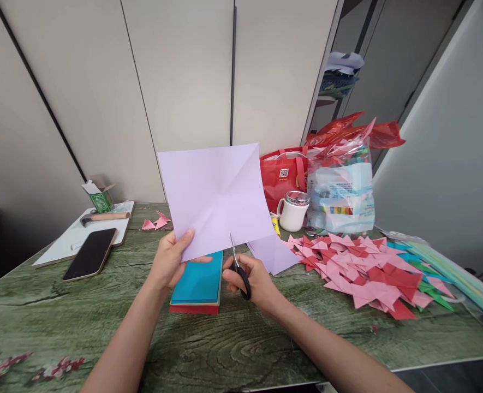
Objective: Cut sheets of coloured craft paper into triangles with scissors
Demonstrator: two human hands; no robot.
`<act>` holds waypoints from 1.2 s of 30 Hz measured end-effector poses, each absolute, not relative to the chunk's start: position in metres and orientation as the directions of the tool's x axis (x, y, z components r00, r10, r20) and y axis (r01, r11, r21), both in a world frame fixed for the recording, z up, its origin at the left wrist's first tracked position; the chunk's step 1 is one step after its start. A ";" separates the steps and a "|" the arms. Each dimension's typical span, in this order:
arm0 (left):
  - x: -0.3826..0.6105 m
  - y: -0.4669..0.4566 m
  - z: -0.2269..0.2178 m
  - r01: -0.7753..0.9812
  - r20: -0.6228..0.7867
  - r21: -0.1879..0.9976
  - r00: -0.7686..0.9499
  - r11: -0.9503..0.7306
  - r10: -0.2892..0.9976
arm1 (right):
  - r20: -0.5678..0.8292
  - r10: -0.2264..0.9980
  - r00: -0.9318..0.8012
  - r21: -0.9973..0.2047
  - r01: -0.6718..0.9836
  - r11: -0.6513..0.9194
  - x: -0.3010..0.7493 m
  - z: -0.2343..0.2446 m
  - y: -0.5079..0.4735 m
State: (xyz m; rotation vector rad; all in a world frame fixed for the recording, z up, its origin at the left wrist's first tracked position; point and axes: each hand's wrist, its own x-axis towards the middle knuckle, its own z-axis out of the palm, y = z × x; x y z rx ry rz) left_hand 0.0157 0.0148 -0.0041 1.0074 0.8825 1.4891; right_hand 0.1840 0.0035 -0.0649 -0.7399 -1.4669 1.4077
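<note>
A creased sheet of lilac paper (216,191) is held up in front of me. My left hand (171,256) grips its lower left corner, thumb on the near face and fingers behind. My right hand (251,275) is closed round the black handles of a pair of scissors (244,281). Their blades point up and meet the sheet's bottom edge, right of its middle. Beneath my hands lies a stack of coloured paper (198,281), blue on top with red at the bottom. Another lilac sheet (274,254) rests on the table behind the scissors, partly hidden by the raised one.
Pink and red folded paper pieces (364,267) are heaped at the right, beside plastic-wrapped strips (458,284). Behind stand a white mug (293,213), a red bag (280,183) and a filled plastic bag (341,191). A phone (90,254), hammer (106,216) and small green box (101,201) are left.
</note>
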 end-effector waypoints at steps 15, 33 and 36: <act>0.016 0.014 -0.005 -0.347 0.127 0.930 -0.002 -0.120 0.992 | 0.207 0.914 -0.349 -0.968 -0.209 0.139 0.182 -0.059 0.002; 0.017 0.014 -0.006 -0.338 0.129 0.934 0.023 -0.113 0.991 | 0.226 0.912 -0.343 -0.967 -0.191 0.168 0.183 -0.054 0.001; 0.017 0.014 -0.006 -0.335 0.130 0.935 0.032 -0.112 0.991 | 0.227 0.916 -0.332 -0.968 -0.185 0.173 0.183 -0.054 0.001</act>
